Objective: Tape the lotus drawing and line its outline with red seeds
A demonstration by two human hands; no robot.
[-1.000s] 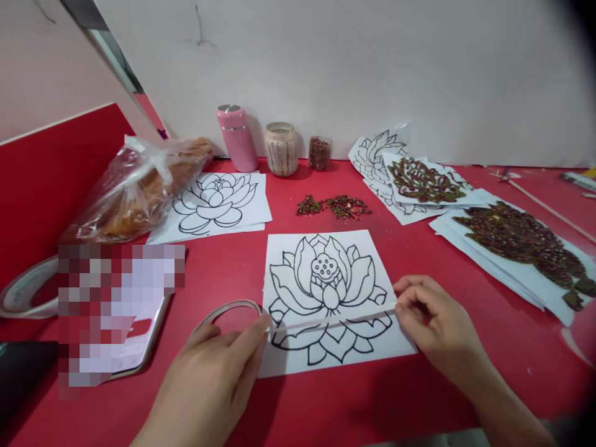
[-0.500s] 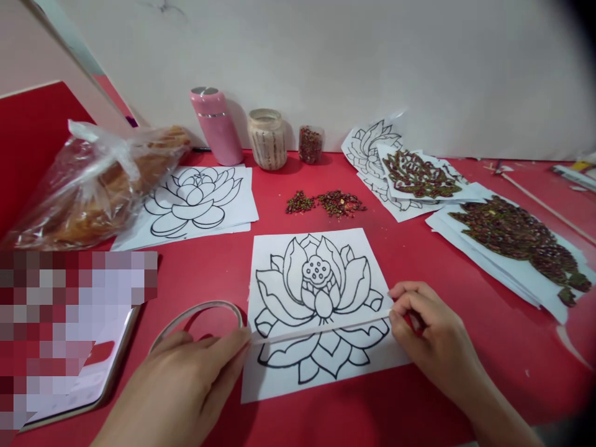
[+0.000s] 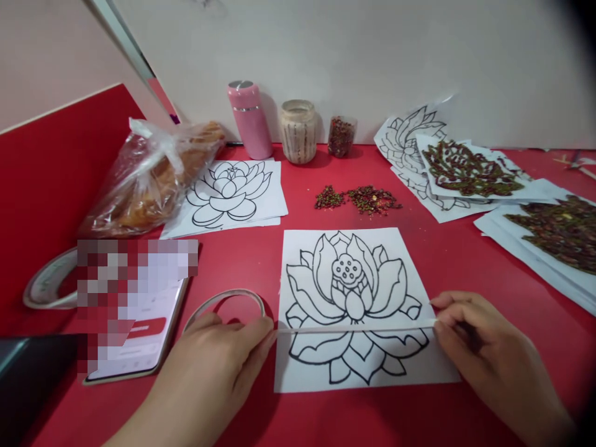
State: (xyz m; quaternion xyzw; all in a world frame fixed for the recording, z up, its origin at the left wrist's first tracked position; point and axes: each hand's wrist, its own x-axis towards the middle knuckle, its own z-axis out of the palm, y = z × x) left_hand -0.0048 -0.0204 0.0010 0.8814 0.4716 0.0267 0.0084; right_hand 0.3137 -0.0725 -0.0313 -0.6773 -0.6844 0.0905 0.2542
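The left hand grips the tape roll left of the lotus drawing; the right hand pinches the tape strip stretched across it. An even, level pull best prevents twisting.

This looks like a craft corner: a red desk pushed up against a plain white panel. A lotus drawing lies at the front, with more line drawings to the left. Small seed heaps, a seed-filled cup and seed-covered pictures point to handmade art. A pink flask, a phone and a plastic bag give it a personal feel. Whether it belongs to a home, classroom or studio cannot be told.
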